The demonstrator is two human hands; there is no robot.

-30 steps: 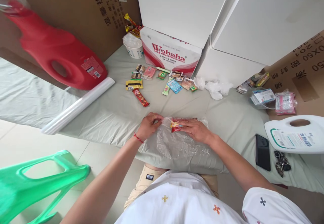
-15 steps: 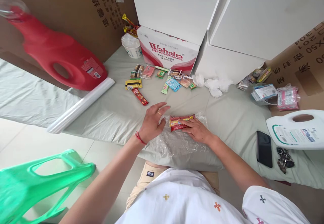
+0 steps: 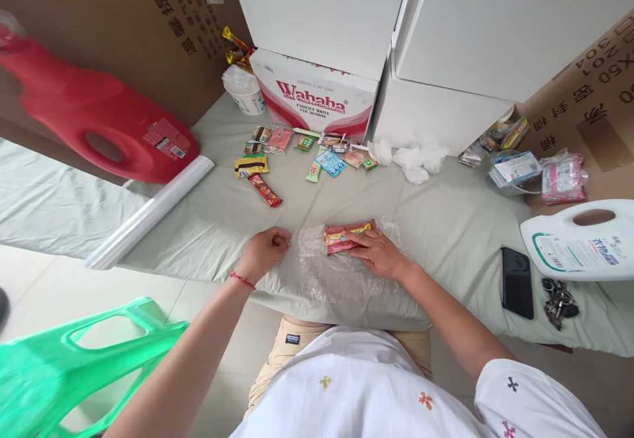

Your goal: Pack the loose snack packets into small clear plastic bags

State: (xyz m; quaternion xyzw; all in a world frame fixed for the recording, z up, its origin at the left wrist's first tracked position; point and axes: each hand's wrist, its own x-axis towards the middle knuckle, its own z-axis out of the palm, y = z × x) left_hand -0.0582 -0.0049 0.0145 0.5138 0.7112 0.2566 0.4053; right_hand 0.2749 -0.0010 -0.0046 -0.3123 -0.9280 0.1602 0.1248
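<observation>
A red-and-yellow snack packet [image 3: 338, 240] lies on a crumpled sheet of clear plastic film [image 3: 327, 286] near the front of the cloth-covered surface. My right hand [image 3: 381, 253] rests on the packet's right part, its fingers stretched out over the wrapper. To the left of the film is my left hand [image 3: 265, 250], wearing a red bracelet. Its fingers are curled and pressed together close to the cloth; whatever they may pinch is too hidden to make out. Behind lie a red snack bar [image 3: 264, 190] and a yellow packet [image 3: 251, 166].
A roll of clear film [image 3: 148, 213] lies at the left beside a big red jug [image 3: 99, 114]. Small snacks sit before a Wahaha box [image 3: 314, 101]. At right are a phone [image 3: 517, 283], keys [image 3: 559, 302] and a white jug [image 3: 574, 240]. A green stool [image 3: 99, 352] stands front left.
My left hand has moved left and away from the packet, and its spread fingers have closed together. My right hand stays on the packet. The view has shifted slightly.
</observation>
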